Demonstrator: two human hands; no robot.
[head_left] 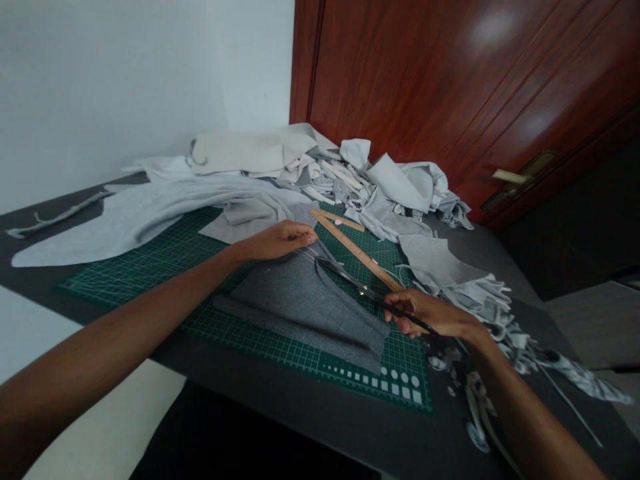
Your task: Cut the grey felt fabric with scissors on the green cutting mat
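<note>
A piece of dark grey fabric (305,300) lies on the green cutting mat (145,273). At its upper edge my left hand (287,239) pinches the cloth between thumb and fingers. My right hand (413,312) is wrapped round the handles of black scissors (363,289). Their blades point up and left along the fabric's right edge, close to my left hand; whether they are parted around the cloth I cannot make out. Beyond the blades, a wooden ruler (355,250) lies slantwise on the mat, with a shorter wooden strip (343,220) behind it.
Pale grey cloth (150,207) stretches along the table's left and back. A heap of fabric scraps (335,177) sits at the back, and more offcuts (450,263) run down the right side. Behind the table (260,403) stand a white wall and a reddish wooden door (425,87).
</note>
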